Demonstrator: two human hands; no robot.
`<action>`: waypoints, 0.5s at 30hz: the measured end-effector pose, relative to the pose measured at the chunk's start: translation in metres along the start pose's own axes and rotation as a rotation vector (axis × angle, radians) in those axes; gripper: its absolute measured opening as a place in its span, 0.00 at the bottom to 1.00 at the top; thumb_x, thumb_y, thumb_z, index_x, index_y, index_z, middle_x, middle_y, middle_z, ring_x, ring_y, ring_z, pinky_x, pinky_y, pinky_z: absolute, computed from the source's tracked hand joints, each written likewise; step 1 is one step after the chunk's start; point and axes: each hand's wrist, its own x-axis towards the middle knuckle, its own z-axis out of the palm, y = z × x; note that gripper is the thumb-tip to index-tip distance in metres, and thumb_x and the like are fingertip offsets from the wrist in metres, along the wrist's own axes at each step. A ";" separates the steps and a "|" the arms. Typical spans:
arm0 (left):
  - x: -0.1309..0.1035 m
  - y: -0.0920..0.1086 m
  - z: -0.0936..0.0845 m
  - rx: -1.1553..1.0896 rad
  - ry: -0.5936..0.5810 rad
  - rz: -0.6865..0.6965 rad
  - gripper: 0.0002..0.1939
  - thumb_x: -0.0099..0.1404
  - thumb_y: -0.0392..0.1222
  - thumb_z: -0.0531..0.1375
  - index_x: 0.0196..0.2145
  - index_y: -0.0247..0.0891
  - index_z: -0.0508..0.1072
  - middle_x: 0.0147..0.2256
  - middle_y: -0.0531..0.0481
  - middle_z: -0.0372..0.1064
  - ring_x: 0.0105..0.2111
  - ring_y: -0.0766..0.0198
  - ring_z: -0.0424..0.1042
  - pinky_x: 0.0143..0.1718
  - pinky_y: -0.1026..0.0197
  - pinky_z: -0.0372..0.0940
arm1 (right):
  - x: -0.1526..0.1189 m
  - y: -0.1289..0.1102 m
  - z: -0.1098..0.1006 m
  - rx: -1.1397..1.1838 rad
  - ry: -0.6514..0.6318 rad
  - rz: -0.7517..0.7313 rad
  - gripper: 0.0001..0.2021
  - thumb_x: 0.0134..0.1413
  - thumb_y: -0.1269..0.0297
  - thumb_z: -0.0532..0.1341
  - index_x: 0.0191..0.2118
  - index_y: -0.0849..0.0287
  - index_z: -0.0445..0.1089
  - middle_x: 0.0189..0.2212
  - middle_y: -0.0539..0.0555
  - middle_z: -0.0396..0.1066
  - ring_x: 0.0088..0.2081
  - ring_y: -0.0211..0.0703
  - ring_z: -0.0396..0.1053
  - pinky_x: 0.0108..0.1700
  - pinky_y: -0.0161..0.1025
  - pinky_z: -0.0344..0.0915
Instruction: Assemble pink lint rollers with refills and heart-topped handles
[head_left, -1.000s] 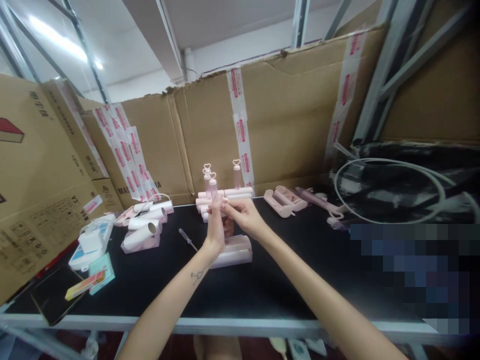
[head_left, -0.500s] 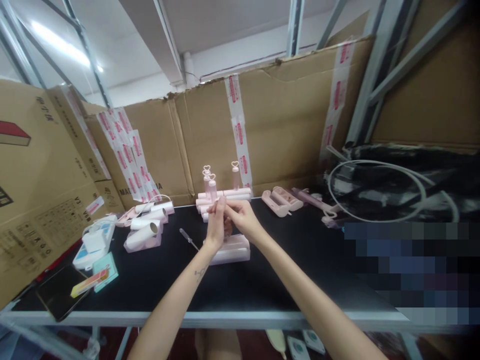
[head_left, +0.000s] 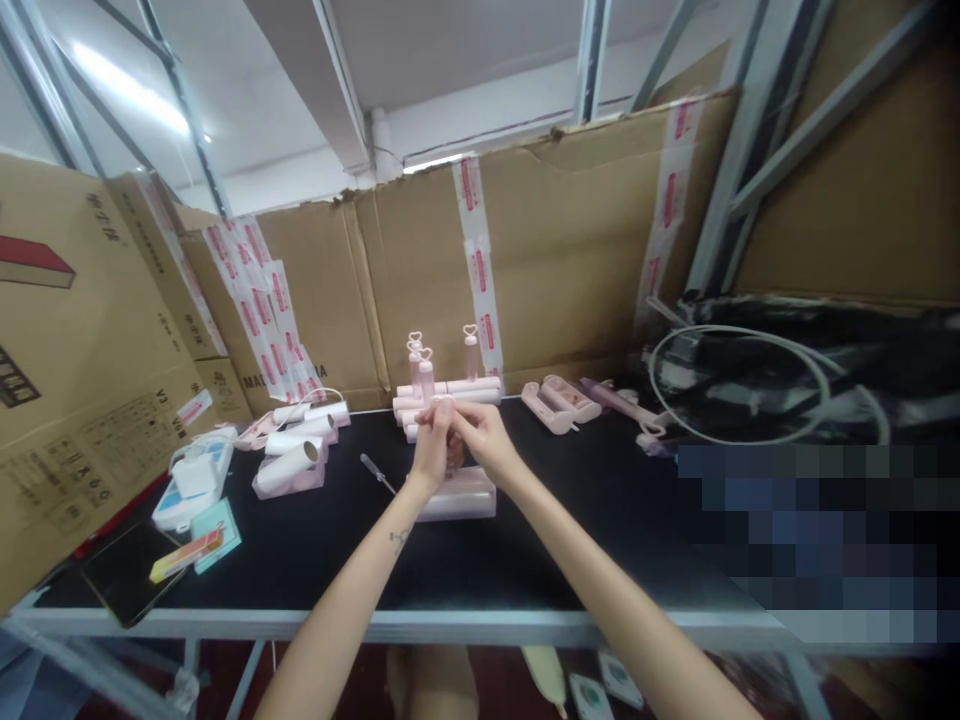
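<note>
My left hand and my right hand meet over the middle of the table, both with fingers closed. Whatever they pinch between them is hidden by the fingers. Just below the hands lies a pale pink, tray-like plastic case with a rounded front. To the left of it rests a thin screwdriver with a clear handle. Behind the hands stand several small pink tubes with heart-shaped loops, set on a stack of pink cylindrical pieces.
White tubes in pink holders lie at the left. Nearer are a phone, a teal card and a white-and-blue box. Pink open casings sit right, beside a coiled white cable. Cardboard walls the back.
The view has shifted slightly. Both hands stay together in nearly the same place and pose; nothing on the table has visibly been moved.
</note>
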 end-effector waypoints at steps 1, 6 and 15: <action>-0.001 0.000 -0.001 -0.001 -0.022 -0.015 0.29 0.50 0.69 0.54 0.14 0.40 0.53 0.07 0.61 0.44 0.05 0.75 0.44 0.06 0.69 0.38 | -0.001 0.002 0.000 0.024 -0.005 0.028 0.21 0.52 0.47 0.56 0.35 0.60 0.76 0.27 0.54 0.74 0.25 0.40 0.69 0.25 0.34 0.64; 0.000 0.013 -0.008 -0.004 -0.189 -0.070 0.39 0.50 0.76 0.38 0.19 0.36 0.66 0.12 0.51 0.59 0.13 0.66 0.61 0.13 0.65 0.54 | -0.004 0.007 -0.004 0.080 -0.048 0.143 0.23 0.51 0.47 0.56 0.48 0.57 0.70 0.28 0.52 0.73 0.18 0.36 0.64 0.20 0.34 0.63; 0.013 0.035 -0.066 0.740 -0.068 0.405 0.21 0.57 0.56 0.57 0.42 0.39 0.67 0.42 0.45 0.67 0.48 0.55 0.64 0.53 0.53 0.53 | 0.060 0.003 -0.090 -0.295 0.174 -0.016 0.23 0.49 0.45 0.56 0.37 0.62 0.74 0.38 0.57 0.74 0.41 0.47 0.70 0.42 0.40 0.65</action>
